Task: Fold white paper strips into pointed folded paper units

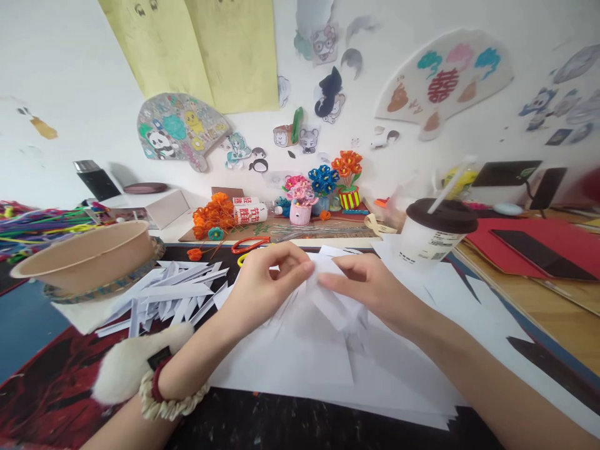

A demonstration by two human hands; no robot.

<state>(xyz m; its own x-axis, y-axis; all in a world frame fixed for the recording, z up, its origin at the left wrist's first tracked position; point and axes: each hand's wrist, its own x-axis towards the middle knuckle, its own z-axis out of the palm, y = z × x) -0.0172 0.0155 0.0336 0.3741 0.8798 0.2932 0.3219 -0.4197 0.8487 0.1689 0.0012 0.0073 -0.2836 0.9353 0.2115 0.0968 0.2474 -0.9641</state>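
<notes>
Between my two hands is a small piece of white paper (335, 306), partly folded and blurred. My left hand (272, 275) pinches its upper left edge between thumb and index finger. On the other side my right hand (368, 284) grips the upper right part with thumb and fingers. Beneath them lie large white paper sheets (290, 362), spread over the dark mat. To the left of my left hand sits a pile of folded white paper strips (175, 290).
A tan bowl (84, 259) stands at the left, near a white fluffy item (126, 369). Orange-handled pliers (250, 244) and pipe-cleaner flowers (323, 181) are at the back. A lidded cup with a straw (434, 231) stands right of my hands, before red folders (539, 250).
</notes>
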